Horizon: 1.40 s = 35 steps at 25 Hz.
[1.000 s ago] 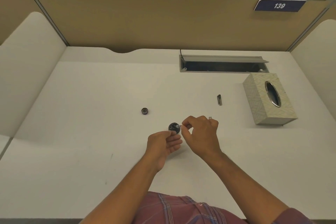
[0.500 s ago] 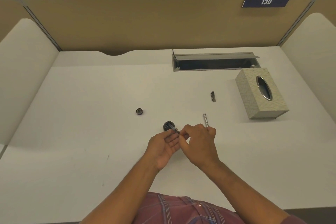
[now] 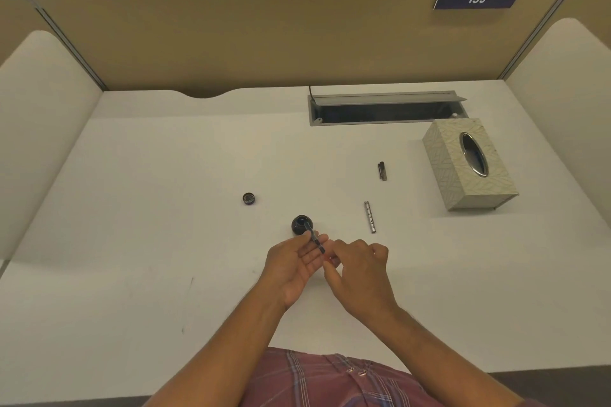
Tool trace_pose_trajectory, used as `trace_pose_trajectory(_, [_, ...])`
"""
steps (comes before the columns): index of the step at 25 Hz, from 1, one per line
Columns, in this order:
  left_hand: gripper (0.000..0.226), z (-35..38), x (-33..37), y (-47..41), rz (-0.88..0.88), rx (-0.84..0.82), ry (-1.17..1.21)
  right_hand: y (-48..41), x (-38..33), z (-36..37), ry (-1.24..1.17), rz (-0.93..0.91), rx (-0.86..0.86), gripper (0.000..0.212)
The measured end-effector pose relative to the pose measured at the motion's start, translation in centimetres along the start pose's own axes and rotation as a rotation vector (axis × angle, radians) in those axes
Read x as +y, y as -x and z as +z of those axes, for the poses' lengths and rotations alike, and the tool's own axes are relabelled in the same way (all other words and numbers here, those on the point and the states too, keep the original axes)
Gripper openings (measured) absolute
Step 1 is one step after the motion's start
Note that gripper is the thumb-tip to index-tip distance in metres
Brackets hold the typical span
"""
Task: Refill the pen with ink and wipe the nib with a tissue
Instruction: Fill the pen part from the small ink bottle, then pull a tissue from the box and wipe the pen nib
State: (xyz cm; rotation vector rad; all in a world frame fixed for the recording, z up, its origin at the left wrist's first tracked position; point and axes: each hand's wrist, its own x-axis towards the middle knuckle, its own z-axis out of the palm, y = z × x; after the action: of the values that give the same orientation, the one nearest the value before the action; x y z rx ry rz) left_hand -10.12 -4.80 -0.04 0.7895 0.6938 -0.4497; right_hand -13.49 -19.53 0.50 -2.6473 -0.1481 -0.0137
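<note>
Your left hand point(image 3: 295, 260) now pinches the pen section point(image 3: 314, 237), nib dipped in the ink bottle point(image 3: 301, 225); your right hand point(image 3: 357, 269) has released it, fingers loosely curled: filling underway

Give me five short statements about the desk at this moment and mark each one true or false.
1. The ink bottle is open. True.
2. The bottle cap is screwed on the bottle. False: it lies apart on the desk.
3. The left hand holds the pen section. True.
4. The tissue box stands at the left. False: at the right.
5. The right hand holds the pen barrel. False: it lies on the desk.
</note>
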Motion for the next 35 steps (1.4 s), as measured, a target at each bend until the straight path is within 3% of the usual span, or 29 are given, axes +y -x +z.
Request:
trace_pose_trajectory(5, [0.028, -0.3, -0.3, -0.3, 0.053, 0.029, -0.03, 1.0, 0.8, 0.1, 0.04, -0.06, -0.032, 0.016])
trace_pose_trajectory(10, [0.027, -0.5, 0.0, -0.4, 0.084, 0.051, -0.082, 0.2, 2.3, -0.3, -0.104, -0.014, -0.015, 0.027])
trace_pose_trajectory(20, [0.022, 0.5, 0.5, -0.9, 0.088, 0.071, -0.162, -4.2, 3.8, -1.9, -0.221, 0.147, 0.019, 0.011])
trace_pose_trajectory(27, [0.02, 4.7, 0.1, -1.6, 0.09, -0.015, -0.296, -4.4, 4.2, -2.5, -0.375, 0.252, -0.079, 0.017])
trace_pose_trajectory(30, [0.017, 7.8, -0.3, -1.7, 0.089, -0.072, -0.332, -4.7, 5.2, -3.6, -0.382, 0.265, -0.054, 0.007])
trace_pose_trajectory(35, [0.022, 12.8, -1.6, -3.1, 0.114, -0.14, -0.403, -5.6, 8.4, -6.5, -0.395, 0.324, 0.031, 0.009])
